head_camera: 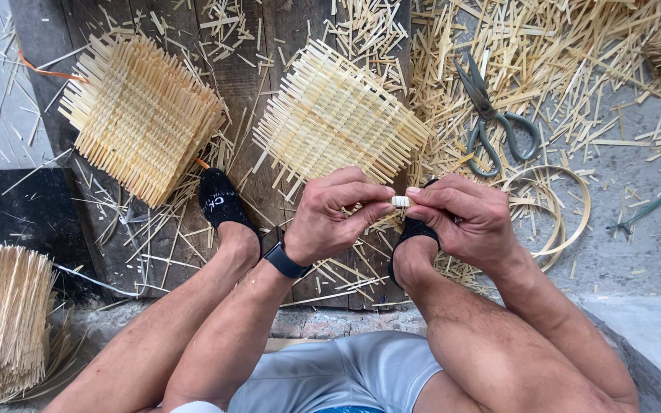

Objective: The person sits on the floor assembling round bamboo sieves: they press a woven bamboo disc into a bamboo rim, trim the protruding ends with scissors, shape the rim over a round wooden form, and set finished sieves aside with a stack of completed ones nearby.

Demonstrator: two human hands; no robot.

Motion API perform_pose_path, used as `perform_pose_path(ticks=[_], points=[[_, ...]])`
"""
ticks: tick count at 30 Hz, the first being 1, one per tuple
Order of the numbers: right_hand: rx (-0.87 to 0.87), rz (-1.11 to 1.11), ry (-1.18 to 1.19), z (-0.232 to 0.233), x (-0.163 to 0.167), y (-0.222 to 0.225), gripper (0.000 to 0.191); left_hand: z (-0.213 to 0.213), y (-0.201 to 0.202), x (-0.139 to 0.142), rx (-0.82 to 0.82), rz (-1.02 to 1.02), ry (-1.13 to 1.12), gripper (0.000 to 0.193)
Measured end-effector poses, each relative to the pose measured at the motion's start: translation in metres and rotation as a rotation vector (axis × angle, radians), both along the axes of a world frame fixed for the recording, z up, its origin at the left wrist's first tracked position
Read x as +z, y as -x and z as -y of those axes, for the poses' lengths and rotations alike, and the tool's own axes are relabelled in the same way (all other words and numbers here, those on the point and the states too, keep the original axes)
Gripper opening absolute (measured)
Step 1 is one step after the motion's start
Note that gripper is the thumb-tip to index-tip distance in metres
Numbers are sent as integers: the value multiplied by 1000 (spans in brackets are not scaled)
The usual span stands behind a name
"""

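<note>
A: Nearest the lens, what do you see of yourself?

B: Your grey shorts (346, 375) at the bottom edge; above them your forearms and two feet in black slippers (223, 203), planted on dark wooden planks (269, 46).

A: And your hands?

B: Drawn together at centre; your left hand (338, 214), with a dark wristband (285, 261), and your right hand (464, 218) each pinch one end of a small pale strip piece (400, 201), held between the fingertips above the planks.

A: The surface?

B: Planks over grey concrete floor (636, 252); both are littered with pale strip offcuts (545, 46), thickest at upper right.

A: What lies on it?

B: A woven square mat (338, 115) just beyond your hands; a stack of woven mats (143, 115) to its left, near the slipper; a bundle of cut strips (1, 321) at lower left; scissors (491, 115) among the offcuts to the right; coiled strip hoops (564, 206) beside your right hand.

A: Any containers?

B: Only the stack and the bundle gather material; the rest lies loose.
</note>
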State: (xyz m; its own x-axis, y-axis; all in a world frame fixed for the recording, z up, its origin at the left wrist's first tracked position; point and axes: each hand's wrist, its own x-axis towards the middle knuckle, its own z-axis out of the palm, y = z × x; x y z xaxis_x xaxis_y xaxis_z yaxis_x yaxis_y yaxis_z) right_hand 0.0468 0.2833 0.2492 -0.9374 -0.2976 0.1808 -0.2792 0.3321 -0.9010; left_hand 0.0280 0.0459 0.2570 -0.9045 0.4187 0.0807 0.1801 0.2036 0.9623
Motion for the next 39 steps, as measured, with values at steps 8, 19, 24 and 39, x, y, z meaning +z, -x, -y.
perform_pose_path(ticks=[8, 19, 24, 39], points=[[28, 22, -16, -5, -1, 0, 22, -7, -6, -4, 28, 135, -8, 18], [-203, 65, 65, -37, 0, -49, 21, -47, -20, 9, 29, 101, 143, 19], [-304, 65, -11, -41, 7, -69, 14, -61, -41, 9, 42, 223, 156, 17], [-976, 358, 247, -180, -37, -3, 15, 5, -24, -11, 366, 119, 210, 43]])
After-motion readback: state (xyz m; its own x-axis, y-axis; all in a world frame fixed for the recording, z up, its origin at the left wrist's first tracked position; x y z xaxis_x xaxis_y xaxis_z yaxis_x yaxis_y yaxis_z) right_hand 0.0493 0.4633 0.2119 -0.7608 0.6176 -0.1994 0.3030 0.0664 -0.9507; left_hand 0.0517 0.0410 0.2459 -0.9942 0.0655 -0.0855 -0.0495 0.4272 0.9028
